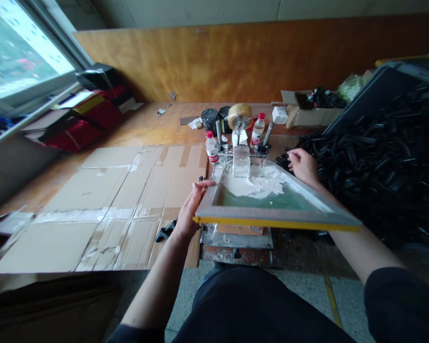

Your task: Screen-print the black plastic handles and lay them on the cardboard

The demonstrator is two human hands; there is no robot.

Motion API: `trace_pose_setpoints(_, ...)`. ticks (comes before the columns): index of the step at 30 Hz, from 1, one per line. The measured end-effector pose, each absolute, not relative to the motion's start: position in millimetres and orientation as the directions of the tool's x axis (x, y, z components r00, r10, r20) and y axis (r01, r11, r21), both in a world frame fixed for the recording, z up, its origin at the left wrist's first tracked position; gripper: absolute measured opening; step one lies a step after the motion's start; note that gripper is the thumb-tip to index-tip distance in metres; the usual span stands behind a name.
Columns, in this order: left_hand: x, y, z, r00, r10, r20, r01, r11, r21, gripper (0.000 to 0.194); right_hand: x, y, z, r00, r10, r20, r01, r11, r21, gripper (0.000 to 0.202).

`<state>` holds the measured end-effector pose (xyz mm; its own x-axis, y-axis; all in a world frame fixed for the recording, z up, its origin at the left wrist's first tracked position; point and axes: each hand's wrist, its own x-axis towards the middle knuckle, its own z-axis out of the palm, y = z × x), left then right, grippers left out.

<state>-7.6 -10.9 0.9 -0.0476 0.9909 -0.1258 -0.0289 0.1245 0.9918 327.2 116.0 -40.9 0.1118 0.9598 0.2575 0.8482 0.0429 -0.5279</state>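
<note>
In front of me a screen-printing frame [271, 216] is tilted up over a small metal press base [236, 238]. White paste [253, 183] lies on the far part of its green mesh, below a squeegee [241, 162] wrapped in clear film. My left hand [190, 206] is at the frame's left side, fingers stretched out and fingertips against the edge. A small black part [202, 178] lies just beyond these fingers. Past the right rail, my right hand [303, 164] is closed at the edge of a heap of black plastic parts [372, 166]; what its fingertips hold is unclear.
Flattened cardboard [110, 190] covers the bench on the left, with a black piece [165, 231] near my left wrist. Two red-capped bottles [211, 147], black tubs [209, 121] and a tape roll [240, 116] stand behind the frame. A carton [314, 116] is at back right.
</note>
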Motion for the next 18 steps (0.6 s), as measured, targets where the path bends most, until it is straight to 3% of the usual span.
trace_pose_setpoints(3,4,14,25,0.037,0.998,0.042,-0.179,-0.034,0.983,0.053,329,86,-81,0.142,0.986,0.090,0.861,-0.078,-0.503,0.030)
trace_pose_setpoints(7,20,21,16,-0.053,0.998,0.024,-0.264,-0.037,0.964,0.056,273,39,-128,-0.233,0.971,0.061,0.892,0.238,-0.383,0.026)
trace_pose_setpoints(10,39,-8,-28,-0.006,0.964,-0.266,-0.279,0.254,0.926,0.059,231,17,-137,-0.292,0.956,0.015,0.920,0.285,-0.268,0.018)
trace_pose_setpoints(12,52,-35,-61,0.181,0.825,-0.535,-0.232,0.564,0.792,0.060,210,4,-131,-0.238,0.971,-0.020,0.935,0.224,-0.273,0.015)
trace_pose_setpoints(13,58,-47,-75,0.223,0.779,-0.587,-0.253,0.627,0.736,0.058,201,-3,-127,-0.247,0.969,-0.010,0.928,0.233,-0.291,0.015)
trace_pose_setpoints(15,62,-63,-95,0.224,0.757,-0.614,-0.357,0.649,0.672,0.050,188,-16,-118,-0.366,0.928,0.066,0.867,0.366,-0.338,0.014)
trace_pose_setpoints(18,39,-71,-109,0.066,0.797,-0.601,-0.455,0.560,0.692,0.040,197,-17,-111,-0.492,0.856,0.161,0.760,0.512,-0.400,0.012)
